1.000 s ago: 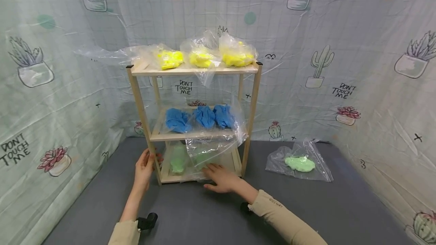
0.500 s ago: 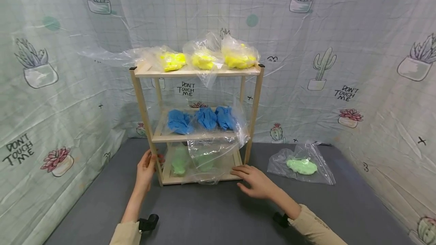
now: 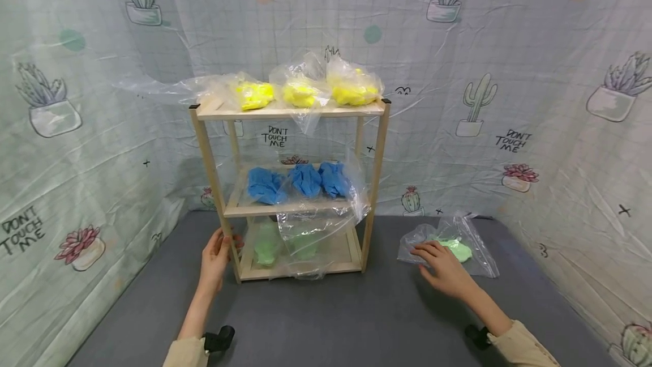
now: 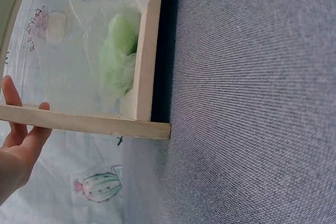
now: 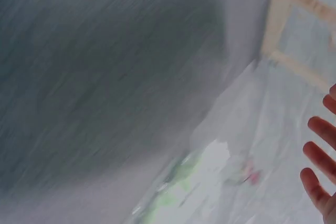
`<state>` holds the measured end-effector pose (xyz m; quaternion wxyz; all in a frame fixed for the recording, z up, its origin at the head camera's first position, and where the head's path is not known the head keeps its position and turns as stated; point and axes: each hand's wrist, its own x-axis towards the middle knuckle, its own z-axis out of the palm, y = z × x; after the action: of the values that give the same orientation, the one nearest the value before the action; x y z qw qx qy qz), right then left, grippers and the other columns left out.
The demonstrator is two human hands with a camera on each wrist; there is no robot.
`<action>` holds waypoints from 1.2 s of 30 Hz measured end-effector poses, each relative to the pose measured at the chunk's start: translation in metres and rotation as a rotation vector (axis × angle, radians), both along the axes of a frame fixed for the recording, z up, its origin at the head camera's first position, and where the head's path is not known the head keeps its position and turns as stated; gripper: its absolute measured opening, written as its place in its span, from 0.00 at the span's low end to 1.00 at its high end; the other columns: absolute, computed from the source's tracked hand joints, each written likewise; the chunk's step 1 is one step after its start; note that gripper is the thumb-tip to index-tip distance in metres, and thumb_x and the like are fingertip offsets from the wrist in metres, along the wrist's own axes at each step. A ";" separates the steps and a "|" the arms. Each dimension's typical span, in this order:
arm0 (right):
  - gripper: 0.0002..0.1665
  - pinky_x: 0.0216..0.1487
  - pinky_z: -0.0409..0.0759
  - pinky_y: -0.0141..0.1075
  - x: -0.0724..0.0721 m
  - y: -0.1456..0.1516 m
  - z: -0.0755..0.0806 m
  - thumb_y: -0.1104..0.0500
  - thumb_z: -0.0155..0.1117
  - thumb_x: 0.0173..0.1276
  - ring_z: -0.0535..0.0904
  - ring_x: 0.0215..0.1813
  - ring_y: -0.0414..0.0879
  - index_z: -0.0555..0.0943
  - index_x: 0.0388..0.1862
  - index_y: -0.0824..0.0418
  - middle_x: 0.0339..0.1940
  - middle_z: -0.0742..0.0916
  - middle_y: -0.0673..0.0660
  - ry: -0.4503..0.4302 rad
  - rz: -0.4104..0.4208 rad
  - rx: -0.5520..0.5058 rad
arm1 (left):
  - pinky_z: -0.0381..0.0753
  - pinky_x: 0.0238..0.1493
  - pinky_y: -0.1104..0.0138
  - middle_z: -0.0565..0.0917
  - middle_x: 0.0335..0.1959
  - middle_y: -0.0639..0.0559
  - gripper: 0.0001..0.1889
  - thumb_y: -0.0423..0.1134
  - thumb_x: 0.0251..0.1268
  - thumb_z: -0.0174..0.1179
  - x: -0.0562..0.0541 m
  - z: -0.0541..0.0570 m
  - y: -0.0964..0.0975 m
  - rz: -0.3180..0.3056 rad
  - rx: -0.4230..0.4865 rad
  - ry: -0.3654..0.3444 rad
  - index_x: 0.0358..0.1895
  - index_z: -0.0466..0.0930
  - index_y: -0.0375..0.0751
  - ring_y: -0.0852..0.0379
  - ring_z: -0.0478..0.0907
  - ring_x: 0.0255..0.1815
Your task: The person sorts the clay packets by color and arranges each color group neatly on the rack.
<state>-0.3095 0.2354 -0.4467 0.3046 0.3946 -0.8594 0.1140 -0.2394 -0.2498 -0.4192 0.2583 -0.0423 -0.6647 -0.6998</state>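
Note:
My left hand (image 3: 216, 256) grips the front left post (image 3: 210, 163) of a three-tier wooden shelf. In the left wrist view its thumb and fingers lie on both sides of the post (image 4: 100, 125). My right hand (image 3: 445, 271) hovers with spread fingers (image 5: 320, 158) close over a clear zip bag (image 3: 481, 242) with a light green lump (image 3: 460, 251) in it, partly hidden by the hand. On the bottom tier lie two bagged green lumps, the left one (image 3: 266, 248) and the right one (image 3: 304, 247), the latter behind hanging plastic.
Three bags with yellow contents (image 3: 300, 94) lie on the top tier. Bagged blue crumpled pieces (image 3: 305, 180) fill the middle tier, and a clear bag (image 3: 318, 222) hangs over its front edge. A cactus-print curtain (image 3: 326, 16) surrounds the grey table (image 3: 326, 321).
My right hand has moved from the bottom tier's front edge rightward across the table to the green bag. The left hand has stayed on the post.

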 end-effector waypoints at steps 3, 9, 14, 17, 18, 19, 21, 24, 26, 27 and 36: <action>0.22 0.38 0.70 0.51 -0.005 0.016 -0.005 0.65 0.68 0.47 0.73 0.46 0.53 0.79 0.45 0.60 0.45 0.82 0.60 -0.005 -0.096 0.003 | 0.78 0.33 0.73 0.80 0.30 0.61 0.13 0.34 0.69 0.41 0.001 -0.001 -0.001 0.003 -0.013 -0.006 0.49 0.69 0.56 0.67 0.80 0.32; 0.21 0.38 0.68 0.54 -0.014 0.038 -0.008 0.64 0.68 0.48 0.73 0.46 0.57 0.79 0.45 0.61 0.46 0.80 0.63 -0.047 -0.219 0.025 | 0.77 0.33 0.74 0.81 0.30 0.61 0.13 0.34 0.69 0.40 0.003 0.001 0.001 -0.017 -0.006 0.001 0.49 0.69 0.56 0.67 0.80 0.33; 0.21 0.39 0.67 0.56 -0.025 0.052 -0.008 0.62 0.67 0.50 0.72 0.48 0.60 0.78 0.46 0.60 0.48 0.79 0.64 -0.044 -0.282 0.040 | 0.77 0.33 0.75 0.81 0.30 0.62 0.12 0.35 0.69 0.41 0.004 0.002 0.001 -0.016 0.005 -0.001 0.47 0.70 0.56 0.67 0.80 0.32; 0.22 0.40 0.65 0.55 -0.032 0.061 -0.011 0.60 0.68 0.49 0.70 0.49 0.60 0.78 0.46 0.60 0.49 0.78 0.65 -0.013 -0.319 0.052 | 0.77 0.33 0.75 0.81 0.30 0.62 0.12 0.35 0.69 0.41 0.001 -0.001 -0.002 -0.017 0.005 -0.008 0.48 0.70 0.55 0.67 0.80 0.32; 0.23 0.40 0.64 0.55 -0.035 0.063 -0.012 0.59 0.69 0.48 0.70 0.49 0.61 0.78 0.46 0.60 0.50 0.78 0.65 -0.005 -0.324 0.053 | 0.77 0.33 0.75 0.81 0.30 0.62 0.12 0.35 0.69 0.41 0.000 -0.003 -0.003 -0.016 0.002 -0.011 0.48 0.70 0.55 0.67 0.80 0.32; 0.24 0.40 0.64 0.55 -0.037 0.066 -0.013 0.59 0.69 0.47 0.69 0.50 0.61 0.78 0.46 0.60 0.51 0.77 0.66 0.002 -0.329 0.056 | 0.77 0.33 0.75 0.81 0.30 0.63 0.12 0.35 0.69 0.41 -0.001 -0.005 -0.004 -0.015 0.000 -0.016 0.49 0.70 0.55 0.68 0.80 0.32; 0.26 0.41 0.63 0.56 -0.043 0.070 -0.014 0.56 0.70 0.47 0.68 0.52 0.62 0.77 0.48 0.60 0.53 0.75 0.67 0.001 -0.337 0.070 | 0.77 0.33 0.74 0.81 0.30 0.63 0.13 0.35 0.69 0.41 -0.004 -0.009 -0.007 -0.008 -0.004 -0.024 0.49 0.70 0.54 0.68 0.80 0.32; 0.29 0.45 0.61 0.60 -0.051 0.076 -0.016 0.52 0.68 0.50 0.64 0.57 0.64 0.74 0.51 0.59 0.58 0.71 0.67 -0.075 -0.361 0.105 | 0.77 0.33 0.73 0.81 0.31 0.63 0.13 0.36 0.69 0.41 -0.006 -0.013 -0.010 -0.007 -0.009 -0.016 0.51 0.70 0.52 0.68 0.80 0.32; 0.29 0.48 0.57 0.63 -0.056 0.081 -0.016 0.50 0.64 0.55 0.60 0.61 0.65 0.71 0.55 0.58 0.61 0.68 0.67 -0.164 -0.383 0.135 | 0.78 0.33 0.73 0.81 0.31 0.63 0.13 0.35 0.69 0.41 -0.006 -0.014 -0.010 -0.014 -0.006 -0.003 0.51 0.70 0.52 0.68 0.80 0.33; 0.29 0.49 0.55 0.64 -0.058 0.083 -0.016 0.49 0.62 0.57 0.58 0.62 0.65 0.70 0.56 0.57 0.62 0.66 0.67 -0.207 -0.393 0.150 | 0.78 0.33 0.73 0.81 0.31 0.63 0.13 0.35 0.69 0.41 -0.004 -0.012 -0.009 -0.019 -0.005 0.004 0.50 0.70 0.52 0.68 0.80 0.33; 0.33 0.51 0.52 0.69 -0.065 0.099 -0.020 0.42 0.54 0.62 0.56 0.64 0.67 0.63 0.62 0.55 0.66 0.62 0.67 -0.369 -0.426 0.259 | 0.77 0.33 0.73 0.81 0.32 0.63 0.13 0.38 0.69 0.42 -0.006 -0.014 -0.008 0.001 -0.045 -0.010 0.53 0.69 0.49 0.67 0.79 0.33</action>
<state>-0.3749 0.3349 -0.4667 0.1079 0.2140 -0.9708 0.0068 -0.2458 -0.2579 -0.4328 0.2545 -0.0443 -0.6817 -0.6845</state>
